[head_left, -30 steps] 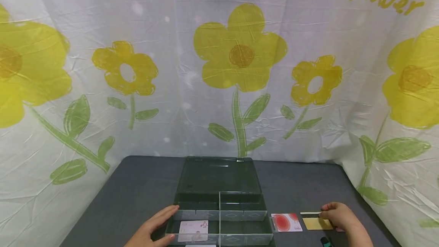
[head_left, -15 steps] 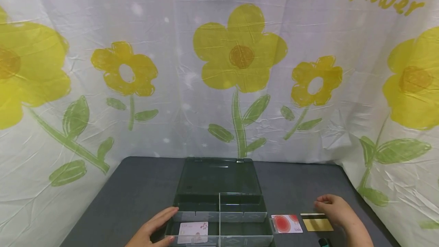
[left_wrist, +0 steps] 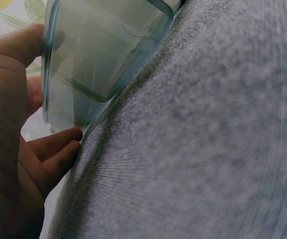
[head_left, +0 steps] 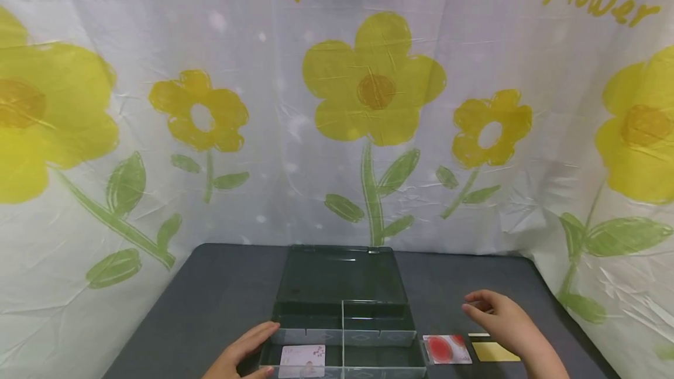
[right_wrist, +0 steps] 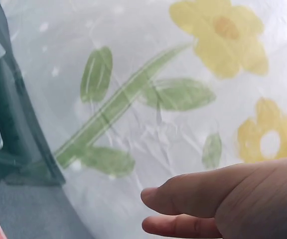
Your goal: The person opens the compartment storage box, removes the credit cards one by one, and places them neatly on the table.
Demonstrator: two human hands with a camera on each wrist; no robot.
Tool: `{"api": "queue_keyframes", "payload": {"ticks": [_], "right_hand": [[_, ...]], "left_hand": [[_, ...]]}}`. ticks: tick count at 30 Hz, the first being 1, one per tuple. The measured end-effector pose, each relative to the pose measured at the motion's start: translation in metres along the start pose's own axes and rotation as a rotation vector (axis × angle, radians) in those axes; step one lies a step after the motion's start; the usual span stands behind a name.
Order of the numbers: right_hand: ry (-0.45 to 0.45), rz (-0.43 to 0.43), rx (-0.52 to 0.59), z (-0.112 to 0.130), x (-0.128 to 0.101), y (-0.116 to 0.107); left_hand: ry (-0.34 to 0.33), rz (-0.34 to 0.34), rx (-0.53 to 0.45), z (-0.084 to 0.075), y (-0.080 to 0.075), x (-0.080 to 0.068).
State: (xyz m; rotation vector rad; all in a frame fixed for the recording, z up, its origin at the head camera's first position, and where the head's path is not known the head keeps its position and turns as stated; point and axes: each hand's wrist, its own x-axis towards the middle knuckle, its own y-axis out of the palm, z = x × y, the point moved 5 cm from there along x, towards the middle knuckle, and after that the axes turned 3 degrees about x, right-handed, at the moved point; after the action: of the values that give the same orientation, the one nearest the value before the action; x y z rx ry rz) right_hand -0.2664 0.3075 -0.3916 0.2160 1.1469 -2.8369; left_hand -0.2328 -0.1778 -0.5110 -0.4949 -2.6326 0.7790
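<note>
A dark green see-through plastic box [head_left: 343, 335] with clear dividers stands with its lid [head_left: 341, 276] folded back. My left hand [head_left: 239, 352] grips the box's left side, thumb near and fingers farther along it; the left wrist view shows box wall [left_wrist: 108, 55] between thumb and fingers. A pale pink card [head_left: 302, 361] lies in a left compartment. My right hand [head_left: 508, 320] hovers right of the box, fingers bent loosely, thumb and fingertips apart, with nothing seen between them. Below it lies a gold card [head_left: 494, 352] with a dark stripe, partly covered. Left of that is a red-and-white card [head_left: 447, 349].
Everything rests on a dark grey table [head_left: 226, 285]. A white curtain [head_left: 284, 192] printed with yellow flowers hangs behind and at both sides. A grey knitted garment [left_wrist: 198, 129] fills much of the left wrist view.
My right hand has lifted off the gold card and moved left and away from me. The left hand stays on the box. The dark-and-teal object near the cards has left view.
</note>
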Motion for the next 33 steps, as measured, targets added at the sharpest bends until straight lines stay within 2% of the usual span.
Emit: {"api": "queue_keyframes", "payload": {"ticks": [7,14,23,30,33], "right_hand": [[-0.029,0.011,0.049,0.024,-0.006,0.005],[-0.086,-0.010,0.078,0.050,-0.007,0.014],[-0.164,-0.003,0.101,0.080,-0.006,0.037],[-0.264,0.085,0.131,0.099,-0.011,0.062],[-0.320,0.134,0.158,0.111,-0.015,0.074]], "left_hand": [[0.076,-0.035,0.025,-0.003,-0.001,0.000],[0.016,-0.017,0.001,-0.002,-0.001,0.002],[0.041,-0.019,-0.004,-0.003,-0.001,0.001],[-0.011,-0.002,0.003,-0.002,-0.001,0.001],[0.001,0.001,0.001,-0.003,-0.002,0.000]]}}
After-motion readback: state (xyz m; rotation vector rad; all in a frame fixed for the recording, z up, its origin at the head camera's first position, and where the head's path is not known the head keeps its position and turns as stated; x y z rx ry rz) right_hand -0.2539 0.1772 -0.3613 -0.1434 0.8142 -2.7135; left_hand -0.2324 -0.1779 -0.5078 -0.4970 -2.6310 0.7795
